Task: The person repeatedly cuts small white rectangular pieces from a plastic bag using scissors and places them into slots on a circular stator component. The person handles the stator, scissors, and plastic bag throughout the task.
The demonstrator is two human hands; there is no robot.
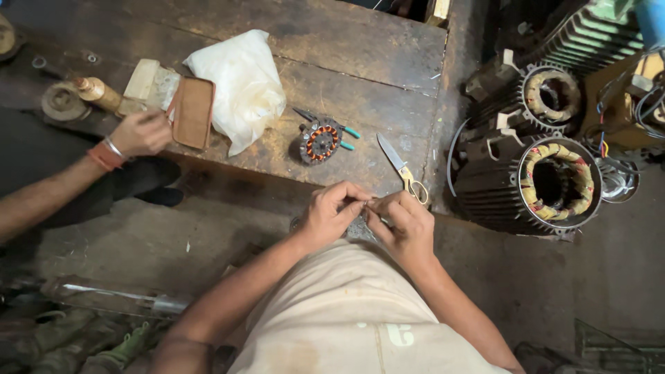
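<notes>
Head view: scissors [404, 171] and a small copper-wound stator [320, 140] lie on the wooden bench [374, 48], a white plastic bag [239, 86] behind; a co-worker's hand [140, 134] holds a brown case [193, 112]. Near the bench edge, the left hand [330, 211] and right hand [405, 223] meet, fingertips pinched on a small thin piece [367, 202], too tiny to identify.

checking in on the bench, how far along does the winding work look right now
Looks done: a small stator with orange copper coils lies on the wooden workbench, green-handled pliers beside it and scissors set down. In hand: the left hand and right hand pinch something thin between the fingertips, too small to identify. Seemingly left: two large motor housings sit open with bound windings exposed.
</notes>
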